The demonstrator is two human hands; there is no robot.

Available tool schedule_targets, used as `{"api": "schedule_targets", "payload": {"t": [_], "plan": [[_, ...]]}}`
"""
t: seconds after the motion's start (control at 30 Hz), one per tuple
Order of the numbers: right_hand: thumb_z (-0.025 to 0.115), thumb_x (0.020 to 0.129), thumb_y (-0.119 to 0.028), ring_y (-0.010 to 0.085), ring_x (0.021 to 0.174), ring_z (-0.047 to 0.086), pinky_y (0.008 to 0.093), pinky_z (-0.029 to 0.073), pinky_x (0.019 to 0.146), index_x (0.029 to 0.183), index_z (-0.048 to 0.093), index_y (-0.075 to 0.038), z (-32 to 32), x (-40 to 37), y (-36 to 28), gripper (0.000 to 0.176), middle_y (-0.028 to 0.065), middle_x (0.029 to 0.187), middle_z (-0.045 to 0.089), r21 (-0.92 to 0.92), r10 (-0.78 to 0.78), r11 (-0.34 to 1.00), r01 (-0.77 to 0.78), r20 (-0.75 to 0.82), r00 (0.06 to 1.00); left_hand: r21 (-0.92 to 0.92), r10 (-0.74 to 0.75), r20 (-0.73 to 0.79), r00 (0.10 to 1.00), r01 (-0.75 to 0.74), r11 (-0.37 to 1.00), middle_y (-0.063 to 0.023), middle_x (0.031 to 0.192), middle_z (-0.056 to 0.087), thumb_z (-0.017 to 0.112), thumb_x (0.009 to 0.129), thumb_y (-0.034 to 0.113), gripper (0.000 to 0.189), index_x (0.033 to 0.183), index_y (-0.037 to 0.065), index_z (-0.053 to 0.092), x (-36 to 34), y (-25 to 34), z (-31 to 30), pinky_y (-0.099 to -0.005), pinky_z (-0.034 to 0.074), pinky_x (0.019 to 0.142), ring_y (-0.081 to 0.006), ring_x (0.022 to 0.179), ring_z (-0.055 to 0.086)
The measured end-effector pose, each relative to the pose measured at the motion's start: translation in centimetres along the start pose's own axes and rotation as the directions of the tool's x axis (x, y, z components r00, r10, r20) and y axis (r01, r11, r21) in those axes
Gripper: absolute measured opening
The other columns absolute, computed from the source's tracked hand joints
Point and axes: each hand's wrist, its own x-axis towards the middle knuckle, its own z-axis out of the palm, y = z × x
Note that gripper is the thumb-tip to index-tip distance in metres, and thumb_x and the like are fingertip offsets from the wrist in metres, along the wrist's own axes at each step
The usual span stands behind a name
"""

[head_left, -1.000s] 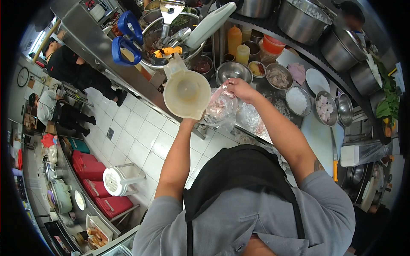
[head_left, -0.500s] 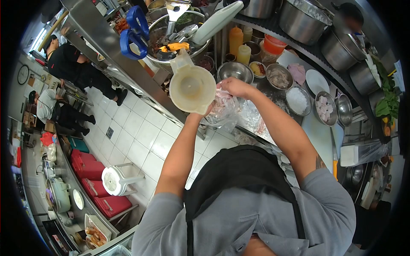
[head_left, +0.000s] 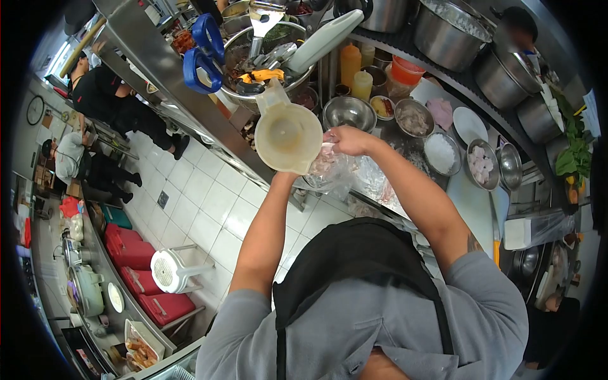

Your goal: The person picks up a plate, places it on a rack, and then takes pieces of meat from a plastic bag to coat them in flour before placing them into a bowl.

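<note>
A clear plastic bag (head_left: 339, 177) with pale pink raw pieces inside hangs open below my right hand (head_left: 348, 140), whose fingers are pinched on its upper edge. A cloudy plastic measuring jug (head_left: 288, 139) covers most of my left hand (head_left: 288, 177); only the wrist area shows beneath its rim, close to the bag's left side. The left fingers are hidden. Just right of the bag, a floured metal tray (head_left: 379, 180) lies on the counter. An empty-looking steel bowl (head_left: 349, 114) stands behind my right hand.
Bowls of white powder (head_left: 442, 154) and pale pieces (head_left: 481, 163) stand right, beside a knife (head_left: 494, 221) on a cutting board (head_left: 465, 202). A utensil bowl (head_left: 237, 95) is at upper left. Co-workers (head_left: 104, 95) stand left; another person (head_left: 551, 329) is lower right.
The bag and the pieces in it have shifted slightly left, and my right fingers have turned a little. The person at lower right now shows more of the head.
</note>
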Motion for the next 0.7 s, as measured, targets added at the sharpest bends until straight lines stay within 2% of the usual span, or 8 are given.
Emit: {"api": "schedule_targets", "payload": {"t": [0.13, 0.23, 0.33, 0.43, 0.53, 0.7], "plan": [[0.066, 0.079, -0.017, 0.0358, 0.089, 0.067, 0.0412, 0.050, 0.081, 0.107, 0.069, -0.002, -0.9, -0.6, -0.1, 0.032, 0.0217, 0.095, 0.070, -0.212, 0.022, 0.977, -0.010, 0.057, 0.998, -0.083, 0.031, -0.012, 0.999, -0.031, 0.996, -0.0047, 0.083, 0.069, 0.070, 0.088, 0.018, 0.022, 0.103, 0.001, 0.070, -0.1, -3.3, 0.2, -0.0296, 0.049, 0.075, -0.0131, 0.076, 0.061], [0.064, 0.083, -0.016, 0.0352, 0.095, 0.067, 0.0413, 0.050, 0.086, 0.105, 0.067, 0.005, -1.3, -1.2, -1.8, 0.031, 0.0246, 0.100, 0.069, -0.211, 0.046, 0.977, -0.025, 0.099, 0.994, -0.114, 0.055, 0.001, 0.998, -0.054, 0.992, -0.0062, 0.086, 0.069, 0.068, 0.089, 0.018, 0.023, 0.104, 0.001, 0.069, 0.1, -3.5, 0.0, -0.0311, 0.049, 0.076, -0.0159, 0.079, 0.062], [0.063, 0.083, -0.017, 0.0393, 0.094, 0.066, 0.0451, 0.050, 0.086, 0.100, 0.067, 0.004, -0.9, -1.2, -2.3, 0.028, 0.0253, 0.095, 0.068, -0.280, -0.093, 0.956, 0.089, 0.001, 0.996, -0.098, 0.065, 0.017, 0.998, -0.063, 0.993, -0.0095, 0.087, 0.069, 0.066, 0.090, 0.020, 0.023, 0.103, 0.000, 0.069, 0.1, -2.3, -0.4, -0.0341, 0.049, 0.076, -0.0203, 0.081, 0.063], [0.062, 0.081, -0.018, 0.0429, 0.093, 0.065, 0.0488, 0.050, 0.083, 0.097, 0.070, 0.000, -0.9, -0.8, -1.9, 0.026, 0.0257, 0.092, 0.068, -0.346, -0.191, 0.923, 0.168, -0.031, 0.981, -0.058, 0.085, 0.048, 0.995, -0.082, 0.995, -0.0129, 0.089, 0.069, 0.064, 0.091, 0.021, 0.024, 0.102, 0.000, 0.068, 0.2, -1.0, -1.0, -0.0371, 0.049, 0.077, -0.0248, 0.082, 0.064], [0.061, 0.081, -0.017, 0.0436, 0.093, 0.064, 0.0486, 0.051, 0.083, 0.098, 0.070, 0.000, -1.2, -0.9, -1.4, 0.025, 0.0259, 0.092, 0.068, -0.417, -0.148, 0.894, 0.163, 0.068, 0.987, 0.011, 0.116, 0.110, 0.987, -0.118, 0.993, -0.0162, 0.090, 0.069, 0.062, 0.092, 0.022, 0.026, 0.101, -0.001, 0.068, 0.5, 0.6, -2.0, -0.0401, 0.049, 0.078, -0.0293, 0.084, 0.065], [0.060, 0.082, -0.018, 0.0409, 0.092, 0.066, 0.0503, 0.049, 0.086, 0.096, 0.070, -0.002, 0.2, -1.2, -1.5, 0.023, 0.0221, 0.089, 0.069, -0.526, -0.219, 0.820, 0.225, 0.073, 0.973, 0.200, 0.149, 0.247, 0.958, -0.201, 0.959, -0.0218, 0.093, 0.070, 0.058, 0.093, 0.025, 0.029, 0.099, -0.002, 0.067, 0.6, 4.7, -2.5, -0.0452, 0.050, 0.079, -0.0368, 0.087, 0.067]]}}
